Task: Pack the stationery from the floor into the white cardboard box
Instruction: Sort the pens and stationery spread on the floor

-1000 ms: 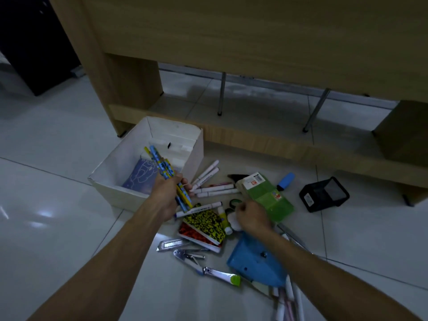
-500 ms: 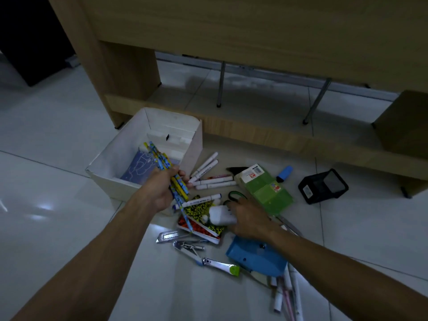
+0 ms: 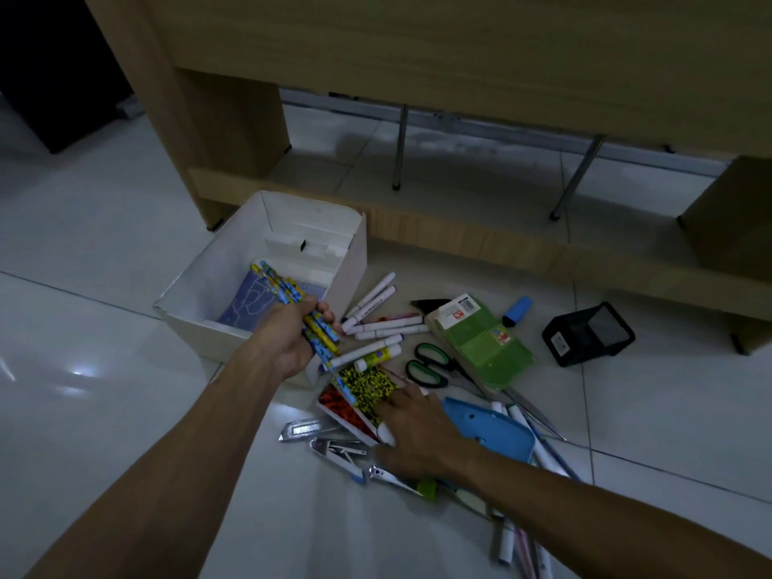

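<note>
— Shiny white floor (image 3: 104, 411), with a big wooden desk (image 3: 417, 56) at the back. What is going on?

— Someone is packing. The white box (image 3: 200, 323) sits on the floor by the desk leg. A blue pad (image 3: 246, 307) already lies inside.

— And the left hand (image 3: 288, 344)?

— Its grip is curled tight round a bunch of pencils (image 3: 292, 302). The tips reach over the box edge. The arm is stretched out straight from the lower left.

— So that is the step now?

— I think so. The pencils are going in. Next the hand needs to go a bit further over the box and let go, so the bunch drops flat and does not tip out.

— What about the right hand (image 3: 417, 428)?

— It is low over the pile, palm down, on the dotted notebooks (image 3: 367, 386). Something white shows under it, but I cannot tell if the grip is pinching it or just lying there.

— Is much left?

— Lots. White markers (image 3: 384, 328), a glue stick (image 3: 376, 359), scissors (image 3: 430, 365), a green pack (image 3: 480, 340), a blue case (image 3: 493, 428), a stapler (image 3: 392, 478) and more pens (image 3: 518, 537) all lie on the floor beside the box.

— And that black thing?

— A black mesh cup (image 3: 589, 334), on its side, well apart from the rest.
</note>
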Tool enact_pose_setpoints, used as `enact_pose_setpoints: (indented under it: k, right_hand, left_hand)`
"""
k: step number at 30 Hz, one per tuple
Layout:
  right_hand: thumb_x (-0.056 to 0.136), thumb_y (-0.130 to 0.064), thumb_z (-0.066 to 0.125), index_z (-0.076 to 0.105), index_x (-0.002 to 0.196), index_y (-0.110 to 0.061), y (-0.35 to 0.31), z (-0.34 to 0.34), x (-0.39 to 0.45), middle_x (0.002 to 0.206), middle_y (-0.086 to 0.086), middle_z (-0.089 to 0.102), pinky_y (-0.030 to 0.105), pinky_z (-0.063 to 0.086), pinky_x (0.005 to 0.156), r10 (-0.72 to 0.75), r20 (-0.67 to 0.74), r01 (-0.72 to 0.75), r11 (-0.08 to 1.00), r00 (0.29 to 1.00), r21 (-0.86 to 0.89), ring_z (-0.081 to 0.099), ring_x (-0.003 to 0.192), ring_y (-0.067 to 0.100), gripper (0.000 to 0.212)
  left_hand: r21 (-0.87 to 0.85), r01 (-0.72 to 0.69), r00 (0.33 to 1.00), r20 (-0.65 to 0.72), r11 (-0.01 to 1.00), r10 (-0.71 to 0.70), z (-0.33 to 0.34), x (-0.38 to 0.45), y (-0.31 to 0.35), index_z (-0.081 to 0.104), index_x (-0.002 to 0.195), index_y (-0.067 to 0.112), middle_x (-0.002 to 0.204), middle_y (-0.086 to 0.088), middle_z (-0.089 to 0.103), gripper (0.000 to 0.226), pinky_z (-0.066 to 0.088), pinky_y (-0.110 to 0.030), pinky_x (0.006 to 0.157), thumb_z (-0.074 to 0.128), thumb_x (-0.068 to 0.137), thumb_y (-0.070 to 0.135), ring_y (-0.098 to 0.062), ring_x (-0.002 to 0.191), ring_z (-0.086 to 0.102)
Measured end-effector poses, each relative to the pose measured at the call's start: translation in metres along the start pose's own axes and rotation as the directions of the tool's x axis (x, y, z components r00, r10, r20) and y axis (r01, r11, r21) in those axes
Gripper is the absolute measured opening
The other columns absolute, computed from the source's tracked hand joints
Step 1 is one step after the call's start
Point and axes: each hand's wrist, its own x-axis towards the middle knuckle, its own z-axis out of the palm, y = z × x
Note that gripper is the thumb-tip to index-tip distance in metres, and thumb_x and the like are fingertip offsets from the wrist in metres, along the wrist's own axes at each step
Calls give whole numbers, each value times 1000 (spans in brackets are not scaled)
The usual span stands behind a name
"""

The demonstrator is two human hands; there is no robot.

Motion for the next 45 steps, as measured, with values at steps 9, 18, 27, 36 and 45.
enact_pose_setpoints:
  k: [9, 18, 27, 36, 45]
  right_hand:
    - [87, -4, 51, 62, 115, -10, 19, -18, 42, 116, 18, 58, 34, 52, 77, 280, -50, -266, 945, 959, 190, 63, 97, 34, 31]
    - [96, -20, 48, 57, 122, -20, 20, -15, 68, 122, 11, 55, 32, 47, 78, 297, 12, -295, 951, 955, -96, 61, 102, 25, 28]
    - [89, -41, 56, 56, 76, -26, 40, -48, 46, 82, 5, 64, 26, 40, 60, 267, 27, -264, 929, 963, 259, 58, 74, 21, 20]
    - [97, -22, 47, 45, 98, -15, 22, -75, 32, 77, 5, 51, 30, 34, 56, 586, -4, -326, 456, 811, 828, 45, 64, 19, 7]
    - [98, -45, 37, 58, 98, -12, -81, -52, 69, 70, 5, 53, 17, 36, 34, 575, 515, -127, -580, 636, 805, 47, 49, 16, 39]
  left_hand:
    - [6, 2, 1000, -3, 1000, -2, -4, 3, -2, 47, 71, 8, 56, -4, 48, 34, 53, -24, 49, 39, 102, 18, -14, 49, 51]
    - [19, -34, 999, 35, 999, 34, -8, 4, -5, 47, 72, 8, 55, -3, 52, 33, 47, -34, 65, 39, 102, 18, -14, 46, 55]
    - [-9, -14, 998, 64, 1000, 15, -9, 4, -3, 46, 72, 9, 57, -3, 51, 33, 51, -32, 61, 37, 103, 18, -16, 48, 54]
    - [-59, -1, 1000, -29, 998, 0, 1, -4, -1, 44, 68, 9, 59, -5, 45, 37, 48, -31, 58, 35, 103, 17, -17, 55, 46]
    - [-175, -55, 997, -65, 983, 44, 27, -6, -18, 39, 68, 10, 57, -3, 43, 35, 52, -27, 48, 35, 103, 14, -14, 45, 47]
